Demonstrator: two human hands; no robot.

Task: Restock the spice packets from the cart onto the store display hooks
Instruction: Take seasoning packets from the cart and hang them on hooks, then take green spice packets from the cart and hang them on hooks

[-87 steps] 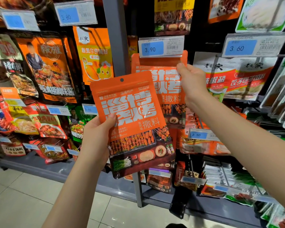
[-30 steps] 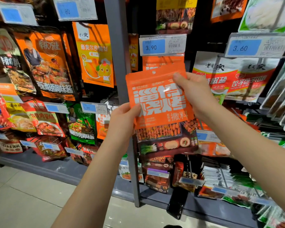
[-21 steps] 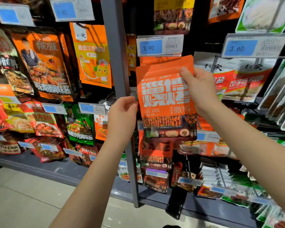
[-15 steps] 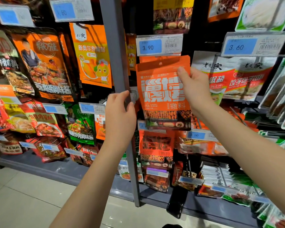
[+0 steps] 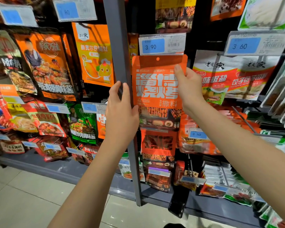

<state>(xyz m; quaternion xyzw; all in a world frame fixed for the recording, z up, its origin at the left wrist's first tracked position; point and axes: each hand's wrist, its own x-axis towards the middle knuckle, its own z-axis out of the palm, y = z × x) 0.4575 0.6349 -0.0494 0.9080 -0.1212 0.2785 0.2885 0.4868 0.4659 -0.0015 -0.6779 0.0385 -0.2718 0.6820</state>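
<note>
- One orange spice packet (image 5: 155, 83) is held upright directly below the 3.90 price tag (image 5: 161, 45), its top edge just under the tag. This way the hang hole (image 5: 158, 59) is brought level with the hook presumably behind the tag. The hook itself is hidden.
- The packet's right edge is pinched by the right hand (image 5: 189, 88), below and to the right of the tag. The thumb is laid across the printed front and the other fingers are tucked out of sight behind. So high a grip is judged to stiffen the floppy top and make the hole steerable.
- The left hand (image 5: 122, 109) is placed below and to the left of the tag, with its fingers nearly straight over the grey upright post (image 5: 120, 55) and nothing enclosed by them. Its thumb side is set against the packet's lower left edge, seemingly to stop the pouch swinging or twisting.
- Whether the hole is threaded cannot be told. Orange is seen through it, so a like packet probably hangs behind.
- Further below the tag, a second matching packet (image 5: 158, 142) is hung on a lower row, which suggests that this column is the product's place.
- No cart is in view, so the remaining stock cannot be judged — the step in hand is taken to be seating this packet before it is let go.
</note>
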